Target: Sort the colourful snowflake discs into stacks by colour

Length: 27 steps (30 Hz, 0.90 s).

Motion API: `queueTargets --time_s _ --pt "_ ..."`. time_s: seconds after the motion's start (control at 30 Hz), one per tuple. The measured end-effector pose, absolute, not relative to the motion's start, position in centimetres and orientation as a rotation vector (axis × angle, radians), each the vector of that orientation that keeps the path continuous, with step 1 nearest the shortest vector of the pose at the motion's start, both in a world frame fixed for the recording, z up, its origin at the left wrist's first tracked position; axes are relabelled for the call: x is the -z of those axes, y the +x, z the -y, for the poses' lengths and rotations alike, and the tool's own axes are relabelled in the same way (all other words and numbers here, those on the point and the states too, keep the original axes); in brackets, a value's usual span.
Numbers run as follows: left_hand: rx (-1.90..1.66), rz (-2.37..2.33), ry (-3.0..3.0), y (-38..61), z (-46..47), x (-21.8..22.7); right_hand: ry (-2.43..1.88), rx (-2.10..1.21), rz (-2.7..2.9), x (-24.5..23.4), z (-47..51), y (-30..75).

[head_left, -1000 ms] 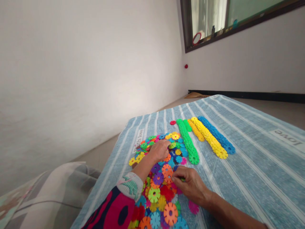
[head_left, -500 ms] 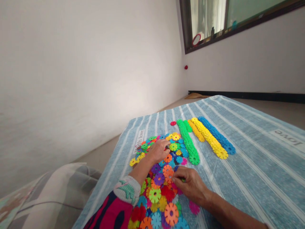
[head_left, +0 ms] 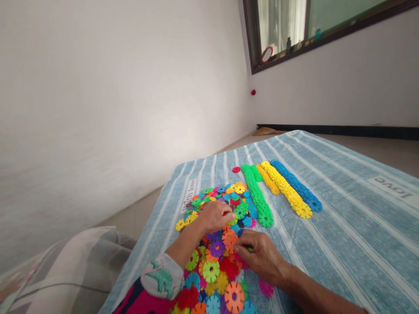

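A mixed heap of notched plastic snowflake discs [head_left: 211,271] lies on the striped cloth in many colours. My left hand [head_left: 216,216] reaches over the far part of the heap, its fingers closed at the edge of a yellow-green snowflake disc [head_left: 233,219]. Beside the heap's right edge, my right hand [head_left: 262,255] is closed with its back up. A bit of a green snowflake disc [head_left: 250,249] shows between its thumb and fingers; the rest is hidden. An orange snowflake disc [head_left: 229,239] lies just left of the right fingertips.
Right of the heap lie rows of overlapping discs: a long green row [head_left: 258,196], a short green one, an orange row [head_left: 270,179], a yellow row [head_left: 287,190] and a blue row [head_left: 296,185]. A single red disc [head_left: 236,169] lies behind. A wall [head_left: 114,109] stands left.
My left hand has drawn back toward me, and the yellow-green disc has come with it, uncovering green and red discs behind. My right hand has stayed nearly in place.
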<state>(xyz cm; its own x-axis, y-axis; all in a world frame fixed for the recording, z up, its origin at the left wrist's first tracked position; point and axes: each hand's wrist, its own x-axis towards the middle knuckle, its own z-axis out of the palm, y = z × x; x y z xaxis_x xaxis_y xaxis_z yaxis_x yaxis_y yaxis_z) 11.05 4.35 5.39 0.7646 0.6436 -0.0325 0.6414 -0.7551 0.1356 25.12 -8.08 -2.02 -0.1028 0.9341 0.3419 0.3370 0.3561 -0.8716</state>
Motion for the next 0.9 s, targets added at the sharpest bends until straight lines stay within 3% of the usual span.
queueTargets --time_s 0.33,0.6,0.9 --pt "0.062 -1.717 2.778 15.5 -6.4 -4.4 -1.150 -0.794 1.639 1.9 8.0 25.2" --pt "0.031 -1.706 2.500 15.6 -8.3 -4.0 -1.148 -0.775 1.640 2.0 8.0 25.1" --pt "-0.438 -1.624 1.945 14.3 -8.9 -3.4 -1.153 -0.779 1.653 1.5 8.2 25.3"
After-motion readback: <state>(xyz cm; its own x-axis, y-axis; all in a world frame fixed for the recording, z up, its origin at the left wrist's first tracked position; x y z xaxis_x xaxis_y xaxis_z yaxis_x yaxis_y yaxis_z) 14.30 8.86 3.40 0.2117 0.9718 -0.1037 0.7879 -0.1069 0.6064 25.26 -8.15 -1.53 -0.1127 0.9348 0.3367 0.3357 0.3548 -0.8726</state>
